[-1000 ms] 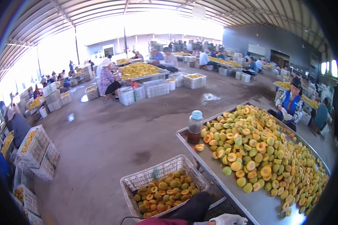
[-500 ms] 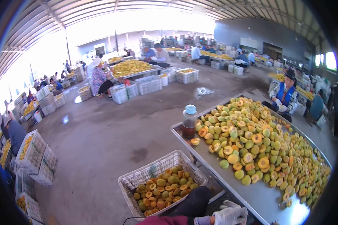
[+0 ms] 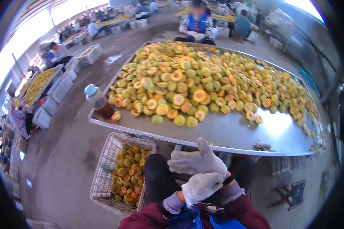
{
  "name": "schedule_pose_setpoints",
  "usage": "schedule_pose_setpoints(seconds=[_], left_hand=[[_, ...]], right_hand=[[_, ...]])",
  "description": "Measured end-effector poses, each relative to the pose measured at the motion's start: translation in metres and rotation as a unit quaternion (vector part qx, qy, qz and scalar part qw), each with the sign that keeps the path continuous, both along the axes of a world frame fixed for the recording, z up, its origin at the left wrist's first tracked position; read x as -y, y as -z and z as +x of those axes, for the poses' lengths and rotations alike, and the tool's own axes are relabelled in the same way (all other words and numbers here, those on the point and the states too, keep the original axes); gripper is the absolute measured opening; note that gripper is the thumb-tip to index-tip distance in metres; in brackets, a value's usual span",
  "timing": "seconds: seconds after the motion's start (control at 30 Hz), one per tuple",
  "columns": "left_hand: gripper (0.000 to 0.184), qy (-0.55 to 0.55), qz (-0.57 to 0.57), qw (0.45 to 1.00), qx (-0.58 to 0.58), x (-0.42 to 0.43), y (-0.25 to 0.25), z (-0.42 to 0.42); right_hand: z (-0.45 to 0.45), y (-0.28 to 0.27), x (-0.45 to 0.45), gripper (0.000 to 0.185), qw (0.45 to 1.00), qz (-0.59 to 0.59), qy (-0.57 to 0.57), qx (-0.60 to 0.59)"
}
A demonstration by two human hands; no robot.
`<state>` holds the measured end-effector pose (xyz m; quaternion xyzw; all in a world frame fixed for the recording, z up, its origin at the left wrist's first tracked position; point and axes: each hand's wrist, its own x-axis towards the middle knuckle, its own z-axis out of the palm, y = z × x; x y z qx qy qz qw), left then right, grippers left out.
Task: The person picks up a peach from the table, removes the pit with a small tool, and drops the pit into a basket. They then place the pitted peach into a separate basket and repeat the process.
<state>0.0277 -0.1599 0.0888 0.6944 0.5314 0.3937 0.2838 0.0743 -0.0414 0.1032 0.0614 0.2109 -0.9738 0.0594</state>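
Note:
My left hand [image 3: 202,187], in a whitish knit glove, is closed at the wrist of my right hand, its fingers pinching the cuff of the right glove. My right hand [image 3: 197,159], also gloved, holds nothing; its fingers stretch left and the thumb points up. Both are above my lap, just in front of the near edge of the metal table [image 3: 233,139]. Halved yellow-green fruits [image 3: 179,86] are heaped on the table. To the left of my knee, a white plastic basket [image 3: 99,183] contains more fruit halves [image 3: 130,171].
A bottle with a blue lid [image 3: 97,101] stands at the table's left corner. Across the table sits a co-worker [image 3: 197,26] in a blue vest. A small dark tool [image 3: 263,147] lies near the front edge. A folding stool [image 3: 294,194] is at the lower right.
The view has swung right and down onto the table and my lap. Both my hands now show together, the left at the right glove's cuff; earlier only one gloved hand showed at the bottom.

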Motion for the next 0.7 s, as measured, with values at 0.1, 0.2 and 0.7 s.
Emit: schedule_pose_setpoints(seconds=[0.1, 0.2, 0.7], left_hand=[[0.021, 0.019, -0.099, 0.986, 0.131, -0.001, 0.017, -0.005], [0.021, 0.037, -0.089, 0.982, 0.16, 0.0, 0.024, -0.005], [0.016, 0.072, -0.073, 0.944, 0.315, 0.0, 0.013, 0.002]], right_hand=[[0.008, -0.012, -0.008, 0.077, 0.768, -0.639, -0.017, 0.037], [0.007, -0.014, -0.005, 0.074, 0.615, -0.788, -0.024, -0.001], [0.019, -0.031, 0.004, 0.06, 0.181, -0.971, -0.118, -0.098]])
